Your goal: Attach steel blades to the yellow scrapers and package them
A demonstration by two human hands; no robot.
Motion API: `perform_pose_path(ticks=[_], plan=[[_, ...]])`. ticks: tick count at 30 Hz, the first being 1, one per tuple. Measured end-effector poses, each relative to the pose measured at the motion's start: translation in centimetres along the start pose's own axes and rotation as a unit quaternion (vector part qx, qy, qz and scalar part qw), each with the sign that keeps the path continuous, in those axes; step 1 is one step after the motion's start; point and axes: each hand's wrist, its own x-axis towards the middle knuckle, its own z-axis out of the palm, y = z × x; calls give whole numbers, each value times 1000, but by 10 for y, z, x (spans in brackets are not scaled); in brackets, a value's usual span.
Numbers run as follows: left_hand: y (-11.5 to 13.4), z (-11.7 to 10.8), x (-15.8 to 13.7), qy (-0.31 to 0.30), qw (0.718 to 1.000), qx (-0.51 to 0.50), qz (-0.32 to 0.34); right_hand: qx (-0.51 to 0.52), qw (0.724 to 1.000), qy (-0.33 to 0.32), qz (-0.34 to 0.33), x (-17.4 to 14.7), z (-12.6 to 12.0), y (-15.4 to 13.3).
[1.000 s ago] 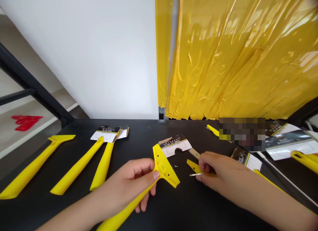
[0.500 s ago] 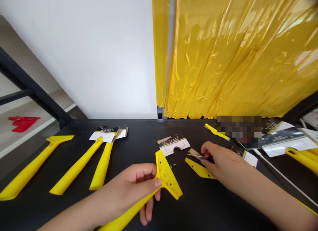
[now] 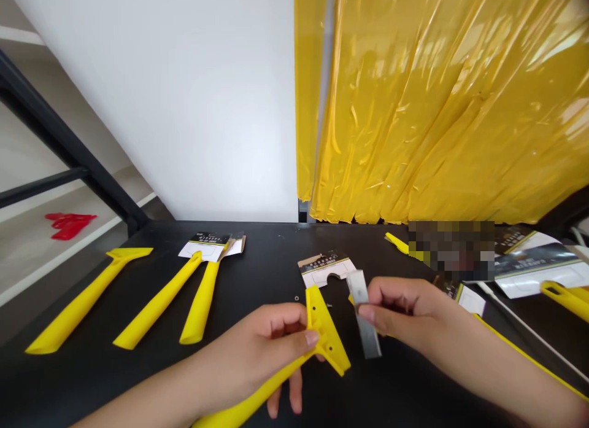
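Clamping yellow scraper (image 3: 264, 393) in left hand (image 3: 273, 342); pinching metal blade (image 3: 367, 336) in right hand (image 3: 402, 306), just right of scraper head (image 3: 328, 331), nearly parallel lengthwise.

Yellow scraper (image 3: 329, 333) and metal blade (image 3: 369, 342) flank a slim gap.

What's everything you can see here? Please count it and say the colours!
table: 1, black, underneath
held tool: 1, yellow, front centre
metal blade: 1, silver, beside held tool
tiny bits: 2, silvery, near held tool
lying tools: 3, yellow, left
cards: several, black-and-white, table
other pieces: several, yellow, right
cable: 1, white, right
blurred patch: 1, brownish, right
shelves: some, pale, left
crumpled thing: 1, red, shelf
bars: 2, black, left
panel: 1, white, back
sheeting: some, yellow, back
left fingers: on held tool
right fingers: on blade
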Motion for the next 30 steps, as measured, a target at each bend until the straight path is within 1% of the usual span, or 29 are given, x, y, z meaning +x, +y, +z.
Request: perform_pose_path(ticks=[2,5,7,11,14,18,21,23,26,27,28,29,30], plan=[[5,4,-1,-14,1000,9,-5,61,997,-53,7,0,8,-1],[11,10,-1,-25,999,15,-18,107,990,-84,19,2,18,1],[13,13,-1,-24,999,19,-22,116,990,-81,24,2,21,2],[14,18,2,-15,999,23,-30,91,994,-55,16,1,24,1],[14,22,5,4,999,24,-23,75,996,-46,11,1,23,1],[11,27,7,35,999,19,-23,85,994,-66,-3,1,23,1],[8,31,7,44,998,15,-39,116,990,-82,-4,-3,29,-5],[6,35,7,44,998,1,-36,122,988,-98,-7,-8,32,-10],[2,36,7,34,999,-36,-13,70,989,-131,8,-11,26,-10],[1,34,7,34,998,-43,-15,36,991,-126,14,-10,20,-7],[0,32,7,37,998,-47,-24,-9,994,-105,21,-8,12,-3],[-2,29,7,45,997,-48,-36,-67,996,-61,25,-5,3,3],[-3,26,7,54,996,-47,-47,-133,991,0,31,-2,-7,10]])
